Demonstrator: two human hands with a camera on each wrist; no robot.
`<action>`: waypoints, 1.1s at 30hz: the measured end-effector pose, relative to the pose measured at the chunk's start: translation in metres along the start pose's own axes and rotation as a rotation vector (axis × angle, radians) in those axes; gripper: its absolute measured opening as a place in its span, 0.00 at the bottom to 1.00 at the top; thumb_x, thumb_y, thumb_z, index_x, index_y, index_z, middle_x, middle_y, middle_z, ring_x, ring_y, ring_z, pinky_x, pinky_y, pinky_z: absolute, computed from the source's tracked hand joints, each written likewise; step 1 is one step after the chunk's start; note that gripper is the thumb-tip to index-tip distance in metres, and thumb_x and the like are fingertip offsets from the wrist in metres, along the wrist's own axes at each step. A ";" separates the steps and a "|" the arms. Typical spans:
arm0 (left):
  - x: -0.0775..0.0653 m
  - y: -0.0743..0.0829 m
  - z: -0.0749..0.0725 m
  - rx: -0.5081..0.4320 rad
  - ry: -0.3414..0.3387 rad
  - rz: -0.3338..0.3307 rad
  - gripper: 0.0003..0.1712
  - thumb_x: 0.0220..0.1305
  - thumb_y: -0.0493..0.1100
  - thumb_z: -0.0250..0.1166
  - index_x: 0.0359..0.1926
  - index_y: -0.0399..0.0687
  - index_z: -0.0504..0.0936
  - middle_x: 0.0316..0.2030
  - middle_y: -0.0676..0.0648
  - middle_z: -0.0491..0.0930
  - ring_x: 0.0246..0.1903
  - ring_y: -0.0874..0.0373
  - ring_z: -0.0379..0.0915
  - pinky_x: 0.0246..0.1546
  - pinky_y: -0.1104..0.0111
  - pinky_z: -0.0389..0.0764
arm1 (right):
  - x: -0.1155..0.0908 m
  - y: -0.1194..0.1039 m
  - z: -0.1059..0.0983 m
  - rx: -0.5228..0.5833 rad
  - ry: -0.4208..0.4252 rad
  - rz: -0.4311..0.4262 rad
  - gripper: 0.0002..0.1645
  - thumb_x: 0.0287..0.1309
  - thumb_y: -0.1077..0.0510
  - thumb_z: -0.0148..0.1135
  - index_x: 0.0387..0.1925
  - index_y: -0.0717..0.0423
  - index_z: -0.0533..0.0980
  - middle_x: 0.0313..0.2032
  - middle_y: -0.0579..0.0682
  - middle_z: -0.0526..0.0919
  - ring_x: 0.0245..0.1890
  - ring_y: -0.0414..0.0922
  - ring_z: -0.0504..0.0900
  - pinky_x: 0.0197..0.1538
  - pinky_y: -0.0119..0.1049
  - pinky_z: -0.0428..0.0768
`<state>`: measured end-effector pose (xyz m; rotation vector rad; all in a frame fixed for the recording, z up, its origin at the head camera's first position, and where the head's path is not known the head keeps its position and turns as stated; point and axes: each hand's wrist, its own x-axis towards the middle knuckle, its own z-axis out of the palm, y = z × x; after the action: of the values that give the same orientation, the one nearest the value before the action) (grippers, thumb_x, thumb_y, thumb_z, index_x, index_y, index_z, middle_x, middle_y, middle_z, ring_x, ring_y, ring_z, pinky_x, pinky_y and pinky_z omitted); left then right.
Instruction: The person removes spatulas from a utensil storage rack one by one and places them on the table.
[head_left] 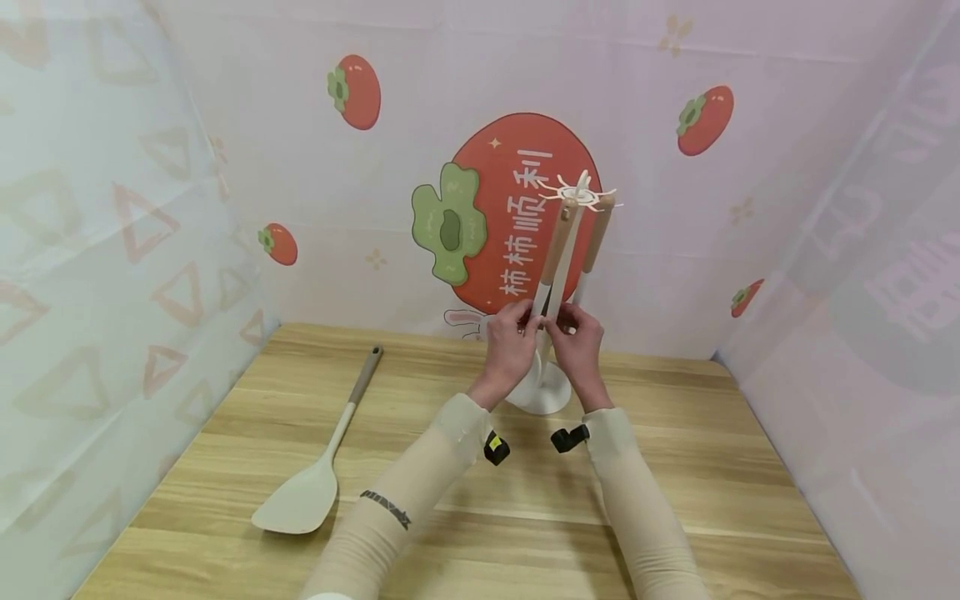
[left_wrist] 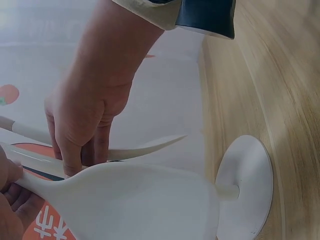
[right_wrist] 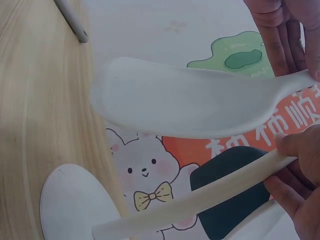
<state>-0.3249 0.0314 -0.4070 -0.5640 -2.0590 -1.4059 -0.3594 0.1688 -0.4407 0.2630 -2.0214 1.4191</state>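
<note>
We see the white stand (head_left: 543,402) upright on the worktop (head_left: 517,533), with both hands partway up its pole (right_wrist: 190,199). Our left hand (head_left: 513,342) is closed in a pinch on the neck of a white spoon (right_wrist: 190,102), which sits just left of the pole, above the stand's base. Our right hand (head_left: 579,340) has thumb and fingers closed on the pole. We see a wooden handle (head_left: 597,237) right of the pole, and a grey-handled spatula (head_left: 303,500) lying well left of the stand.
</note>
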 end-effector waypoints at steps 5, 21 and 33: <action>-0.002 0.002 -0.002 -0.017 -0.017 -0.006 0.11 0.68 0.32 0.66 0.49 0.34 0.85 0.40 0.38 0.84 0.39 0.49 0.84 0.40 0.65 0.87 | -0.001 -0.001 -0.001 -0.002 -0.004 0.010 0.12 0.59 0.63 0.73 0.44 0.66 0.84 0.39 0.61 0.88 0.34 0.50 0.84 0.36 0.19 0.78; -0.002 0.004 -0.007 -0.026 -0.017 0.007 0.10 0.67 0.31 0.66 0.48 0.33 0.85 0.39 0.37 0.84 0.38 0.49 0.85 0.40 0.65 0.87 | -0.002 -0.002 -0.001 -0.031 0.000 0.012 0.13 0.60 0.62 0.72 0.45 0.66 0.84 0.39 0.63 0.87 0.35 0.51 0.84 0.40 0.37 0.84; -0.003 0.007 -0.011 -0.015 -0.028 0.006 0.09 0.70 0.36 0.65 0.47 0.34 0.86 0.37 0.39 0.84 0.35 0.52 0.83 0.36 0.69 0.85 | -0.002 -0.001 0.001 -0.022 -0.005 0.023 0.12 0.60 0.65 0.71 0.45 0.66 0.84 0.39 0.62 0.87 0.34 0.49 0.83 0.36 0.21 0.78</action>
<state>-0.3162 0.0237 -0.4016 -0.5989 -2.0684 -1.4191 -0.3577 0.1674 -0.4410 0.2351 -2.0491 1.4107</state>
